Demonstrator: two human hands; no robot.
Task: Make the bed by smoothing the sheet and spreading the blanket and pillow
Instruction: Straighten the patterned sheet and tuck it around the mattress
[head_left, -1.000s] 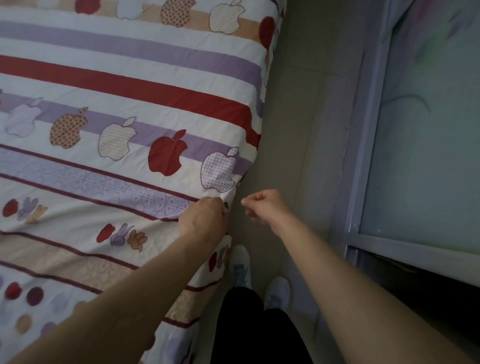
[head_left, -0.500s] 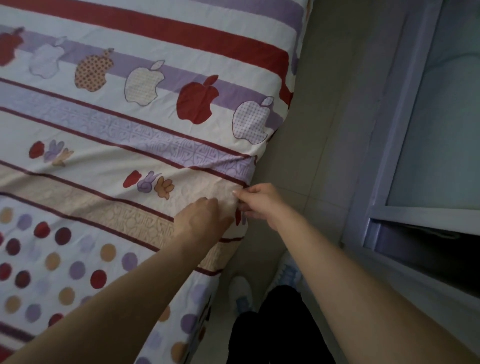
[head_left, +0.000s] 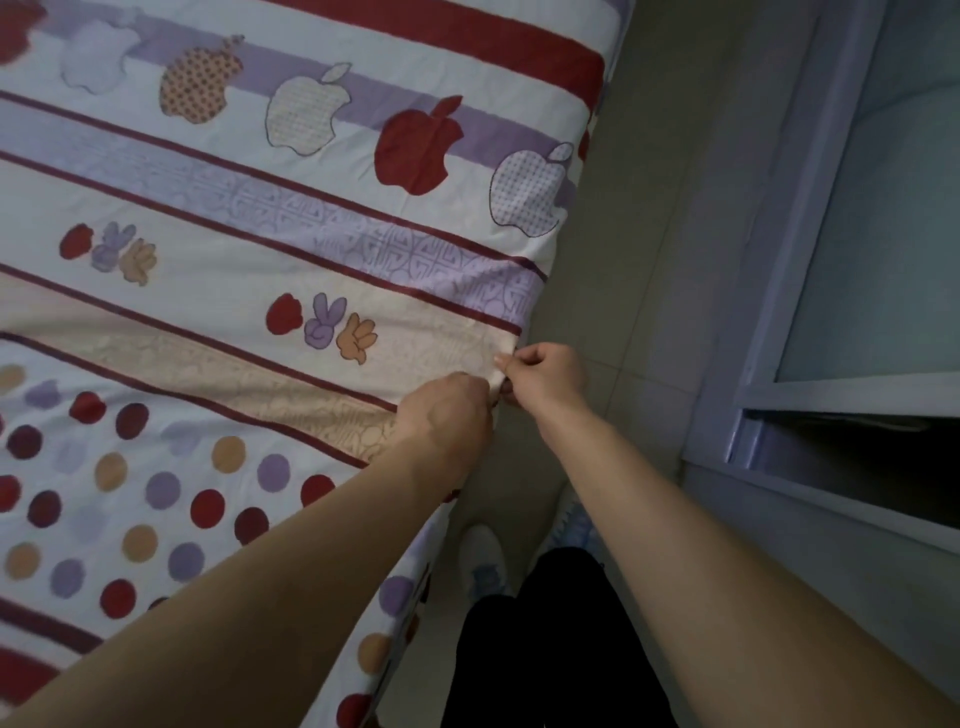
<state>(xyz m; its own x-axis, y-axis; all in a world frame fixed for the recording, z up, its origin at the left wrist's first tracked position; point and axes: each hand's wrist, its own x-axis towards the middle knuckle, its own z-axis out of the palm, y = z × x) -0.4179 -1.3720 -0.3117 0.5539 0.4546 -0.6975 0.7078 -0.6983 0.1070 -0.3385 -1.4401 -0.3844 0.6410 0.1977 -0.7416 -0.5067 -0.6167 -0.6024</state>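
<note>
So the sheet (head_left: 249, 291) takes up the whole left and middle of the frame, spread flat over the bed. It's got apples, red and purple stripes, little hand-sign motifs and a band of dots. Its right edge runs from the top right of centre down to the bottom middle, where it drops over the side of the bed.

Both hands meet right at that edge, mid-frame. The right hand (head_left: 548, 376) has thumb and fingers pinched tight on the hem. The left hand (head_left: 447, 413) is touching it, knuckles up, fingers curled over the fabric edge, tips hidden.

Beside the bed there's beige tiled floor (head_left: 639, 249), with white shoes (head_left: 483, 558) and black trousers (head_left: 550, 654) at the bottom. A purple-framed frosted glass panel (head_left: 893, 218) fills the right side.
</note>
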